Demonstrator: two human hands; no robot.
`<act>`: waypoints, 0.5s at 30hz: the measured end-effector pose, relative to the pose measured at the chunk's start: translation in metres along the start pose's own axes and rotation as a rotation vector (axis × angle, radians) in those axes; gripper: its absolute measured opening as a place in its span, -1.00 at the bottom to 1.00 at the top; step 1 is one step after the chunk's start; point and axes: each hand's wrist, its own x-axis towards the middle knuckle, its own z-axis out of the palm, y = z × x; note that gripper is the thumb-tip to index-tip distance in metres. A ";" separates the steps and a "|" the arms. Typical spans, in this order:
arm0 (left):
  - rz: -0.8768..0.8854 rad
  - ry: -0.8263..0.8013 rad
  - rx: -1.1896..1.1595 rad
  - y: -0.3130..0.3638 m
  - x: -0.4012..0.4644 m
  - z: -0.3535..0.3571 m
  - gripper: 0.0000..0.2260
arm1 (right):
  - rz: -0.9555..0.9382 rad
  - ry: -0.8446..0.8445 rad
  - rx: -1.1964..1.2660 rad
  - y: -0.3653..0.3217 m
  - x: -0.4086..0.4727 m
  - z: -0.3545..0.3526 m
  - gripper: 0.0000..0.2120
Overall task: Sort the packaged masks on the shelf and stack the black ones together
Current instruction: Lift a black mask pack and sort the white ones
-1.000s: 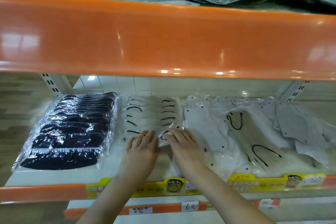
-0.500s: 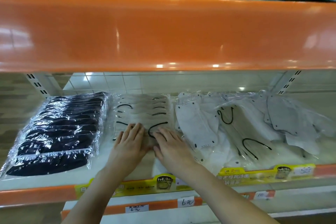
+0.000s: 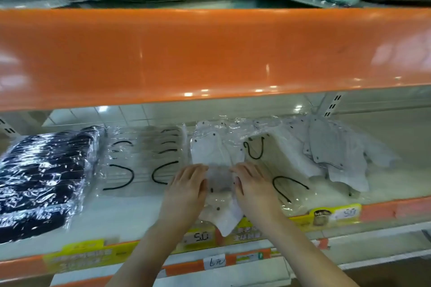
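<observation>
- Both hands are laid flat, fingers straight, nothing gripped: the left hand (image 3: 186, 187) and right hand (image 3: 253, 186) press either side of a white packaged mask (image 3: 219, 205) overhanging the shelf's near edge (image 3: 384, 211).
- One stack of black masks (image 3: 44, 177) lies far left, its long axis running near to far.
- The left hand is nearer it.
- One row of clear packs (image 3: 142, 158) lies between.

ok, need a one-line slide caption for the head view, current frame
Both hands, left hand and right hand, rest flat on a packaged white mask mid-shelf; the black mask stack sits far left.
</observation>
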 end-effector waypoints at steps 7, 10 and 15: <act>0.017 -0.028 -0.008 0.059 0.022 0.029 -0.69 | 0.114 0.033 -0.162 0.051 -0.010 -0.021 -0.76; 0.016 -0.010 -0.008 0.076 0.025 0.041 -0.68 | 0.162 -0.047 -0.258 0.062 -0.015 -0.024 -0.58; -0.004 -0.001 -0.008 0.090 0.021 0.058 -0.70 | 0.193 -0.105 -0.320 0.069 -0.020 -0.024 -0.50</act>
